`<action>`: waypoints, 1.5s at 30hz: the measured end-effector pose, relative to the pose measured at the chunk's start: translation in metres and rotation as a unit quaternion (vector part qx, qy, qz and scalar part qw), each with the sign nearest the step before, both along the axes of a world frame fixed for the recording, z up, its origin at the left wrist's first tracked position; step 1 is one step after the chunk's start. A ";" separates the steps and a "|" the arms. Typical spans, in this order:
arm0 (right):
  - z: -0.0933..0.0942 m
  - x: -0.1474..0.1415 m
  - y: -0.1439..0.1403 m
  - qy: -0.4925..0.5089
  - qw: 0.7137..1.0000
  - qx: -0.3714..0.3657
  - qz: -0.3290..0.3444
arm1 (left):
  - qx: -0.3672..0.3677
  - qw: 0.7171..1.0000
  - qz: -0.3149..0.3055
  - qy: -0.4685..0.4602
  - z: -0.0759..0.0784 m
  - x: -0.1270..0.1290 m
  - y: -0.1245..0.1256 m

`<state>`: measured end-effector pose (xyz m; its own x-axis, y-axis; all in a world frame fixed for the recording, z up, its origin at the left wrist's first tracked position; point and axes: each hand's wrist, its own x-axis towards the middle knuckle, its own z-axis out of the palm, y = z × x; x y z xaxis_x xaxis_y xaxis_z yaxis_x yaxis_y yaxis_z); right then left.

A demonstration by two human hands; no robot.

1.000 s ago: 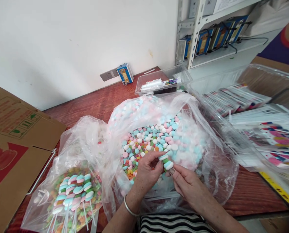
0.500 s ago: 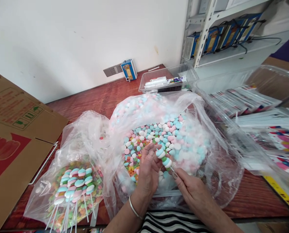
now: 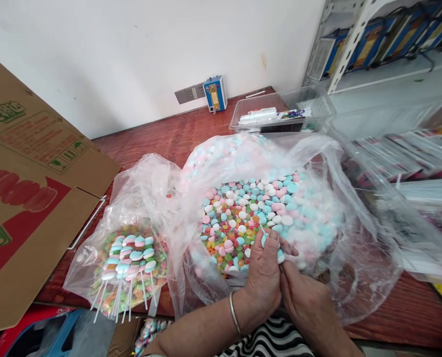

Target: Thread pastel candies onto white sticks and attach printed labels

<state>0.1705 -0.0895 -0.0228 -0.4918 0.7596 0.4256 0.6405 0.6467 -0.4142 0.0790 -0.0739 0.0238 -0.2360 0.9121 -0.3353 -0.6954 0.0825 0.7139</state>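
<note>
A candy skewer [image 3: 281,256] of pale blue and white sweets on a thin white stick is between my hands, largely hidden by fingers. My left hand [image 3: 264,270], with a bangle at its wrist, is wrapped round the threaded sweets. Just below it, my right hand [image 3: 310,297] is closed at the stick's lower end, touching the left. Beneath them lie loose pink, blue and white sweets [image 3: 276,193] mixed with small coloured gummy rings [image 3: 221,243]. To the left, several made-up candy skewers [image 3: 132,258] rest on a clear bag of gummy rings [image 3: 105,297], sticks toward me.
A printed cardboard box [image 3: 38,188] stands at left. Crumpled clear plastic [image 3: 365,267] surrounds the sweets. Clear bins [image 3: 239,111] and packed cards [image 3: 410,153] are behind and right. A blue device [image 3: 215,94] sits by the wall socket, near a metal shelf [image 3: 355,44].
My left hand has gone from open beside the skewer to closed round its sweets. Both hands have come together and lower. The view has swung left, showing more of the box.
</note>
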 end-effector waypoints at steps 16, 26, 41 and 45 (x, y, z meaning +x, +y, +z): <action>0.020 0.001 0.017 0.137 0.936 -0.325 0.011 | -0.076 0.587 -0.046 0.805 -0.012 -0.151 -0.028; 0.018 -0.002 0.017 0.123 0.929 -0.347 0.034 | -0.069 0.563 -0.106 0.817 -0.010 -0.165 -0.020; 0.022 -0.010 0.013 0.078 0.936 -0.336 0.065 | -0.029 0.724 -0.074 0.685 -0.007 -0.156 -0.025; 0.026 -0.013 0.009 0.064 0.931 -0.349 0.090 | -0.013 0.928 -0.079 0.363 -0.011 -0.142 -0.026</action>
